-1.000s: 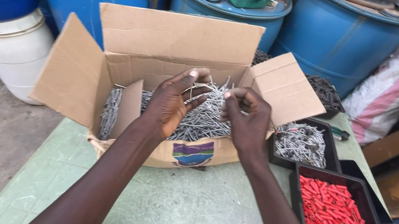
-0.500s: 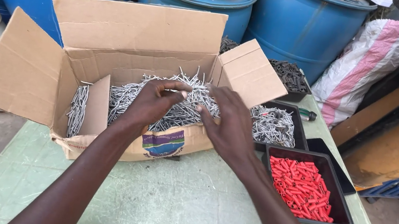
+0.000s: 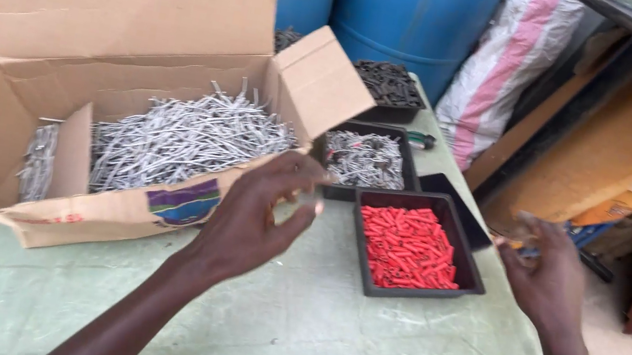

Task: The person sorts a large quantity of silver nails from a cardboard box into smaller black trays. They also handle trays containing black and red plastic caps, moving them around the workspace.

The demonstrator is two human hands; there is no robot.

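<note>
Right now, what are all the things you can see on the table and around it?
Cardboard box: one, brown, flaps open, left on the table.
Metal fasteners: a heap, silver, inside the box.
Black trays: four, in a row at the right of the box.
Red plugs: many, filling the nearest tray.
Silver pieces: a pile, in the next tray back.
Dark pieces: a pile, in the far tray.
Table: one, pale green.
Barrels: blue, behind the table.
Sack: striped, leaning right.
Left hand: in front of the box.
Right hand: beyond the table's right edge.
</note>
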